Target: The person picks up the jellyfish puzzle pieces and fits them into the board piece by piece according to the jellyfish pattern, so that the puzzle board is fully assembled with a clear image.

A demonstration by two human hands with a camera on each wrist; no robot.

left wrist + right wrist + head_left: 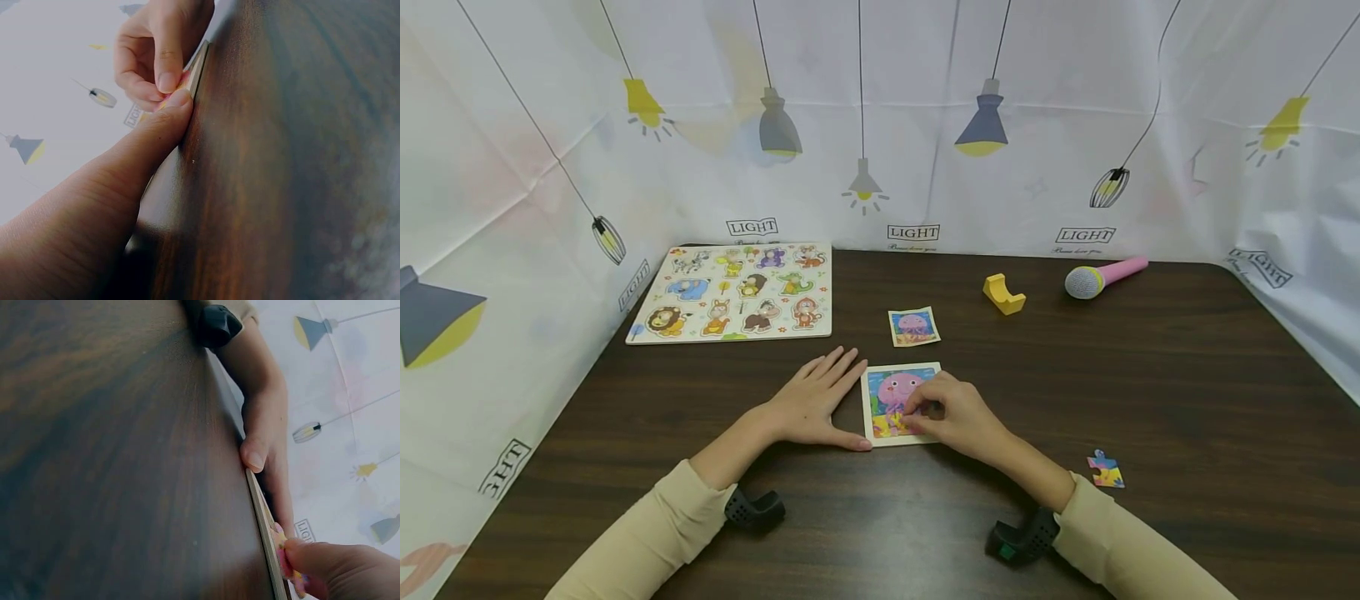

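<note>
A small jigsaw board with a pale wooden rim (pixel 867 410) and a pink octopus picture lies flat on the dark table. My left hand (pixel 811 404) is spread beside it, thumb at the near left corner and index fingertip at the far left corner. Over the lower part of the picture, my right hand (pixel 958 414) pinches a colourful puzzle piece (pixel 286 557) between thumb and fingers; the piece is tilted against the board in the right wrist view. Another puzzle piece (pixel 1106 471), blue, pink and yellow, lies alone to the right of my right forearm.
Beyond the board lies a small octopus picture card (pixel 914 326). An animal puzzle board (pixel 737 292) occupies the back left. Farther right are a yellow curved block (pixel 1004 295) and a pink toy microphone (pixel 1105 277). A lamp-printed white curtain (pixel 910 125) borders the table.
</note>
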